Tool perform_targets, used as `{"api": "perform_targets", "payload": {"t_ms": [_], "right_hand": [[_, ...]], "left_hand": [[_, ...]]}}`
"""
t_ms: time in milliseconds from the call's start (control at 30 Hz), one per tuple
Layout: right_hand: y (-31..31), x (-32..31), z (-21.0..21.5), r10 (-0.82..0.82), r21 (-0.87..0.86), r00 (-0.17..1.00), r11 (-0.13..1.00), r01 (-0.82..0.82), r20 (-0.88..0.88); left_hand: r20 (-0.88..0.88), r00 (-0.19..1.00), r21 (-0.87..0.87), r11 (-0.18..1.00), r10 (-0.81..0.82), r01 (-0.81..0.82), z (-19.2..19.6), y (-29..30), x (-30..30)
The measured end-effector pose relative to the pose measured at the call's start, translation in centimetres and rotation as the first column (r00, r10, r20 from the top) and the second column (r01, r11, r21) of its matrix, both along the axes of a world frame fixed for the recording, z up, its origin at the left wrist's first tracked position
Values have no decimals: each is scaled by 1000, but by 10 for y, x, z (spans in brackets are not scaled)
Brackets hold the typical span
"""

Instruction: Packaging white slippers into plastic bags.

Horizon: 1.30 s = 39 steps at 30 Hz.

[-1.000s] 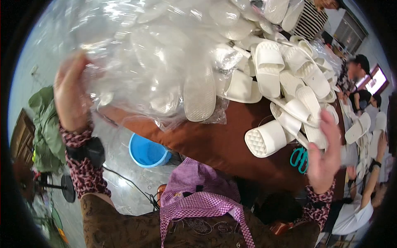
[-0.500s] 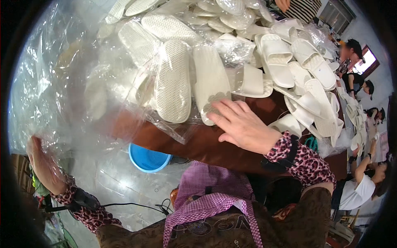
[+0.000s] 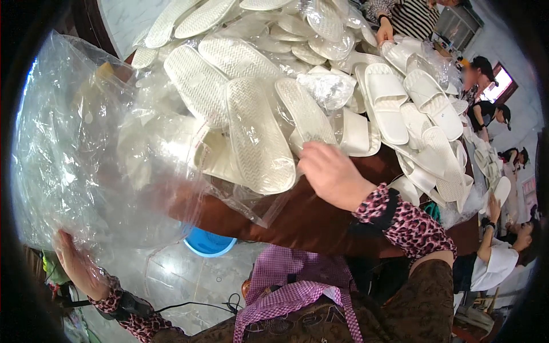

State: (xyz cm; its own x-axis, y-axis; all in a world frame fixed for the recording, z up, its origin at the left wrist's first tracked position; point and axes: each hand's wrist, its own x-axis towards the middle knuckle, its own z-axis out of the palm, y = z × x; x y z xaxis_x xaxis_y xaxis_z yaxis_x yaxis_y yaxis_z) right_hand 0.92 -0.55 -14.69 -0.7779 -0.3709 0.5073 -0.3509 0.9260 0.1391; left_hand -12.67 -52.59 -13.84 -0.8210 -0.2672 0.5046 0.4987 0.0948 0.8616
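Note:
My right hand (image 3: pixel 334 178) is closed round the near end of a white slipper (image 3: pixel 306 108), sole up, on the pile. To its left a second white slipper (image 3: pixel 260 140) lies sole up, partly inside clear film. Far to the left, my left hand (image 3: pixel 80 268) is at the lower edge of a big clear plastic bag (image 3: pixel 86 171). Its fingers are bent against the film, which partly covers them. The bag stands spread, its mouth toward the slippers. Pale shapes, partly blurred by the film, show inside it.
Heaped white slippers (image 3: pixel 389 103), some wrapped in clear film, cover the brown tabletop (image 3: pixel 303 226). Below its front edge stands a blue basin (image 3: pixel 210 243) on the floor. Across the table another person's hand (image 3: pixel 385 31) touches the pile. Several people work along the right.
My right hand has gone from lying spread on the slipper to closing round its end. The neighbouring slipper has shifted toward me and to the right. My left hand and the bag's edge have moved lower.

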Motion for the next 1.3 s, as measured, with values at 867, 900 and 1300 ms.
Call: {"api": "perform_targets", "payload": {"t_ms": [867,900,1300], "right_hand": [[290,105,81,-682,-349,631,527,775,371],[294,107,80,-686,-350,627,523,777,369],[263,111,159,-598,-351,783,780,518,-173]], "left_hand": [[263,739,271,782,-621,561,46,200,22],[279,661,276,717,-697,640,45,209,23],[332,550,286,637,-766,715,38,256,28]]}}
